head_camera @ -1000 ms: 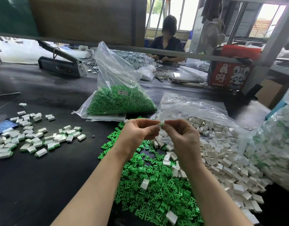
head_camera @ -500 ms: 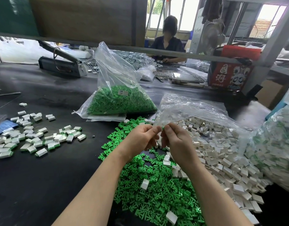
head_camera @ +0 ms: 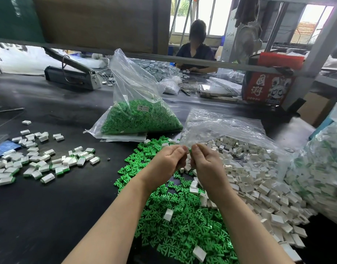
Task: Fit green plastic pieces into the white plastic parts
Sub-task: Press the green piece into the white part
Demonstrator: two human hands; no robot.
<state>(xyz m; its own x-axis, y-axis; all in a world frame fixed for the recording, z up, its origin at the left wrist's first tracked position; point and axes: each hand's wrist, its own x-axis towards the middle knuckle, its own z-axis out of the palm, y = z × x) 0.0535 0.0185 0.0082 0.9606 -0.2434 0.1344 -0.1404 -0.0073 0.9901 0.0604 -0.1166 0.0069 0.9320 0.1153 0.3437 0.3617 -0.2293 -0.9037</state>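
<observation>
1. A black worktable [head_camera: 49,216] was seen spread with stock, and a second person [head_camera: 196,48] was seated at its far side behind a grey shelf rail [head_camera: 202,62].
2. A wide heap of white plastic parts [head_camera: 259,180] was spilled from a clear bag [head_camera: 230,126] on the right; a further bag of mixed white and green [head_camera: 323,168] was stood beside it at the right edge.
3. A loose pile of green plastic pieces [head_camera: 183,225] was spread directly under the forearms, with a few white parts lying on it.
4. An upright bag of green pieces [head_camera: 137,119] was stood behind that pile, with a heat sealer [head_camera: 72,75] farther back on the left.
5. A scatter of finished white-and-green parts [head_camera: 49,162] was laid out well to the left.
6. The left hand [head_camera: 165,161] and right hand [head_camera: 205,162] were held together above the piles, fingers curled, fingertips almost touching.
7. A small green piece [head_camera: 189,150] was glimpsed pinched between them. Whether a white part was held could not be told, nor which hand carried the green piece.
8. The step was judged to be the pressing of one green piece into a white part. The next move was judged to call for square alignment and a firm squeeze, then a drop onto the left scatter. Nothing was seen blocking that path.
</observation>
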